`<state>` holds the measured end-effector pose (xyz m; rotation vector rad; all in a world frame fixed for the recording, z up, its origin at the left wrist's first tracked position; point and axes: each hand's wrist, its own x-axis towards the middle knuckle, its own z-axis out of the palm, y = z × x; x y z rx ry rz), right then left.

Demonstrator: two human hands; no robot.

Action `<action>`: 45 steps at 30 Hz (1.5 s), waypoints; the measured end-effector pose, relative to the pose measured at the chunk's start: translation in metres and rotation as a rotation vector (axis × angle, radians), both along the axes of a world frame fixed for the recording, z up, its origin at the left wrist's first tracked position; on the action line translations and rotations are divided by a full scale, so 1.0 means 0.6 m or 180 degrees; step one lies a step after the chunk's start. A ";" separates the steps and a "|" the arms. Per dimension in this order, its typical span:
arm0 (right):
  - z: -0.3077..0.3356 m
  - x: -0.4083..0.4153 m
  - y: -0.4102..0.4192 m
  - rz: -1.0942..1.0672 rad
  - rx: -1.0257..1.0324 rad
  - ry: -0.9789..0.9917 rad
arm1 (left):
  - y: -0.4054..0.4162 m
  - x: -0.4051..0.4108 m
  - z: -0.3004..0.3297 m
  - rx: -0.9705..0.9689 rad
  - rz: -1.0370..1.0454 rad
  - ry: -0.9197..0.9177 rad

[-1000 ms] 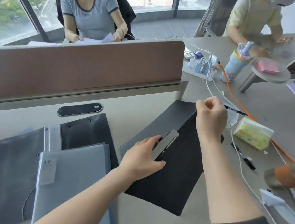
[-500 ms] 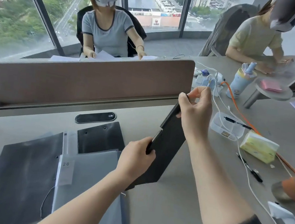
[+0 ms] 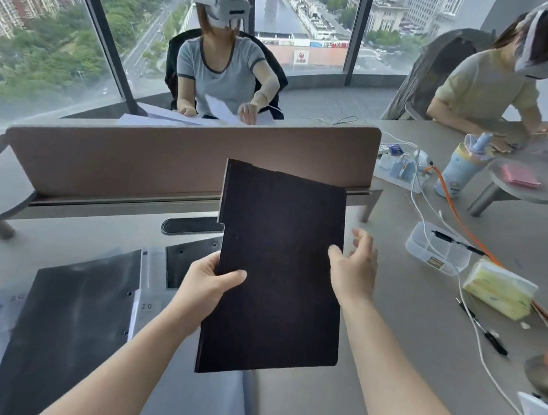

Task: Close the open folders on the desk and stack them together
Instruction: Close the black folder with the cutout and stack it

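Observation:
A closed black folder is held up above the desk, its flat cover facing me. My left hand grips its left edge, thumb on the front. My right hand is at the folder's right edge with fingers spread, partly behind it; I cannot tell whether it touches. On the desk at the lower left lie an open dark grey folder and a pale grey-blue folder labelled 20, with another black folder under it.
A brown desk divider stands behind the folder. To the right lie a clear plastic box, a tissue pack, pens, white and orange cables and a bottle. Two people sit at the far desks.
The black folder was shut, lifted off the desk and turned so its cover faces me. My right hand let go of its top corner and dropped to the right edge. The view tilted up.

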<state>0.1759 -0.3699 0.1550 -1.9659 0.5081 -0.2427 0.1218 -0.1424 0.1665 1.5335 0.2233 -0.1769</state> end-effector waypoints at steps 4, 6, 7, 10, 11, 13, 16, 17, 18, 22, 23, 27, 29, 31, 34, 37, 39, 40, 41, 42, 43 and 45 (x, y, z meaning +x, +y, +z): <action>-0.037 -0.015 0.017 0.0402 0.0451 0.0693 | 0.046 -0.010 -0.017 -0.0273 0.0109 0.0206; -0.052 -0.020 0.030 0.0643 0.0365 0.0761 | 0.069 -0.022 -0.033 -0.0311 0.0205 0.0347; -0.059 -0.026 0.039 0.0733 0.0305 0.0769 | 0.081 -0.030 -0.043 -0.0304 0.0246 0.0426; -0.091 -0.039 0.065 0.0966 0.0269 0.0798 | 0.116 -0.056 -0.072 -0.0259 0.0377 0.0658; -0.101 -0.045 0.075 0.1041 0.0287 0.0836 | 0.127 -0.066 -0.082 -0.0244 0.0435 0.0717; -0.124 -0.055 0.093 0.1176 0.0312 0.0938 | 0.147 -0.085 -0.103 -0.0144 0.0554 0.0778; -0.152 -0.076 0.124 0.1320 0.0319 0.1088 | 0.178 -0.115 -0.136 0.0040 0.0795 0.0820; -0.156 -0.085 0.134 0.1353 0.0296 0.1152 | 0.186 -0.125 -0.145 0.0097 0.0851 0.0841; -0.163 -0.092 0.143 0.1397 0.0264 0.1180 | 0.193 -0.134 -0.153 0.0183 0.0910 0.0877; -0.190 -0.119 0.166 0.1508 0.0198 0.1351 | 0.216 -0.162 -0.183 0.0625 0.1066 0.0973; -0.195 -0.126 0.170 0.1503 0.0169 0.1380 | 0.220 -0.167 -0.189 0.0731 0.1068 0.0992; -0.215 -0.142 0.180 0.1485 0.0137 0.1519 | 0.229 -0.177 -0.206 0.1112 0.1072 0.1099; -0.225 -0.146 0.183 0.1494 0.0061 0.1535 | 0.229 -0.177 -0.210 0.1367 0.1087 0.1108; -0.233 -0.149 0.187 0.1491 -0.0052 0.1530 | 0.228 -0.179 -0.214 0.1678 0.1076 0.1121; -0.240 -0.154 0.192 0.1536 -0.0246 0.1592 | 0.224 -0.182 -0.219 0.2098 0.1073 0.1169; -0.247 -0.159 0.195 0.1499 -0.0453 0.1620 | 0.219 -0.181 -0.222 0.2337 0.1168 0.1219; -0.253 -0.162 0.196 0.1494 -0.0562 0.1654 | 0.217 -0.179 -0.223 0.2395 0.1222 0.1217; -0.255 -0.164 0.196 0.1492 -0.0584 0.1686 | 0.215 -0.179 -0.222 0.2415 0.1246 0.1220; -0.255 -0.166 0.198 0.1484 -0.0595 0.1731 | 0.213 -0.179 -0.221 0.2439 0.1270 0.1231; -0.257 -0.168 0.199 0.1479 -0.0617 0.1747 | 0.212 -0.179 -0.220 0.2465 0.1292 0.1243; -0.256 -0.169 0.201 0.1481 -0.0649 0.1764 | 0.211 -0.180 -0.220 0.2482 0.1305 0.1250; -0.256 -0.169 0.204 0.1483 -0.0699 0.1795 | 0.211 -0.183 -0.222 0.2477 0.1329 0.1288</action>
